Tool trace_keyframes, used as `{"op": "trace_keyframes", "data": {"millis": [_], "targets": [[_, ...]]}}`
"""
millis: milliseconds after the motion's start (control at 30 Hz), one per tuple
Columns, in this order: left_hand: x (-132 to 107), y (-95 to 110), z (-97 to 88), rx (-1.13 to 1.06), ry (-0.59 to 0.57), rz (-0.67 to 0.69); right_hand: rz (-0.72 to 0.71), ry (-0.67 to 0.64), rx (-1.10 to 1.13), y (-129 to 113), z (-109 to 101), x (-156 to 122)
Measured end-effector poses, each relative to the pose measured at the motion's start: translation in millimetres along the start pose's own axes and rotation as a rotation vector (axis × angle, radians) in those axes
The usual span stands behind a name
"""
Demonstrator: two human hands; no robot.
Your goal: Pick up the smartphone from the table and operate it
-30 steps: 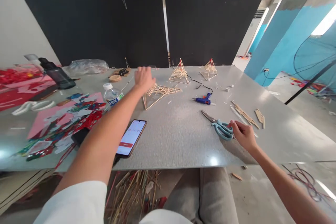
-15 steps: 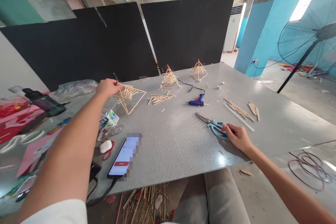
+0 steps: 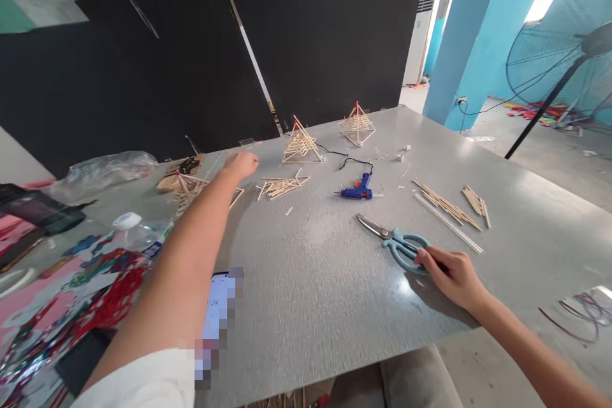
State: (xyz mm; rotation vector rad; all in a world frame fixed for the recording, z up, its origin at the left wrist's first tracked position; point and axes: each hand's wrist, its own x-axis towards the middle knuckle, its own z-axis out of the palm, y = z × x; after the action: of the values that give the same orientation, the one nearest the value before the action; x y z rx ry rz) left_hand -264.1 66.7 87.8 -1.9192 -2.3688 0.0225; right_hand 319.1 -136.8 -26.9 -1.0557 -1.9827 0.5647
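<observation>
My left hand (image 3: 243, 164) reaches over the table between a stick pyramid and a loose pile of short wooden sticks (image 3: 284, 187). Its fingers are hidden behind the back of the hand. Partly covered by my forearm, the stick pyramid (image 3: 184, 190) stands on the left. My right hand (image 3: 452, 275) grips the handles of light-blue scissors (image 3: 404, 248), which lie on the table with their blades pointing away to the left. Past the blades rests a blue glue gun (image 3: 358, 189). Two more stick pyramids with red tips, a nearer one (image 3: 301, 143) and a farther one (image 3: 357, 126), stand at the back.
On the right lie longer wooden sticks (image 3: 444, 203), a shorter bunch (image 3: 476, 205) and clear glue sticks (image 3: 449, 223). A phone (image 3: 217, 312), a plastic bottle (image 3: 128, 229) and coloured scraps (image 3: 105, 287) crowd the left. Black boards (image 3: 325, 44) border the table's far side.
My left hand has let go of the left stick pyramid and moved right, toward the stick pile. My right hand still holds the scissors. The view has shifted.
</observation>
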Motion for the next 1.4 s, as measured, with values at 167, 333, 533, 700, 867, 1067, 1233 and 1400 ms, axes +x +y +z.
{"op": "trace_keyframes", "data": {"millis": [167, 333, 533, 700, 867, 1067, 1233, 1400], "targets": [[41, 36, 53.3, 0.105, -0.155, -0.027, -0.158, -0.035, -0.061, 1, 0, -4], [69, 42, 77.7, 0.142, -0.185, -0.022, -0.285, -0.118, -0.165, -2, 2, -4], [96, 42, 89.1, 0.202, -0.21, 0.007, -0.269, -0.164, -0.143, -4, 2, -6], [99, 48, 92.9, 0.197, -0.21, 0.056, -0.249, -0.174, -0.141, -3, 1, -6], [86, 61, 84.5, 0.178, -0.117, 0.068, -0.239, -0.153, -0.137, -6, 2, -2], [76, 92, 71.1, 0.132, 0.024, 0.13, -0.249, -0.148, -0.153, -6, 2, -1], [79, 138, 74.8, 0.033, 0.066, 0.185, -0.249, -0.106, -0.139, -3, 4, -2], [82, 162, 78.1, -0.095, 0.09, 0.156, -0.241, -0.085, -0.154, -3, 6, 0]]}}
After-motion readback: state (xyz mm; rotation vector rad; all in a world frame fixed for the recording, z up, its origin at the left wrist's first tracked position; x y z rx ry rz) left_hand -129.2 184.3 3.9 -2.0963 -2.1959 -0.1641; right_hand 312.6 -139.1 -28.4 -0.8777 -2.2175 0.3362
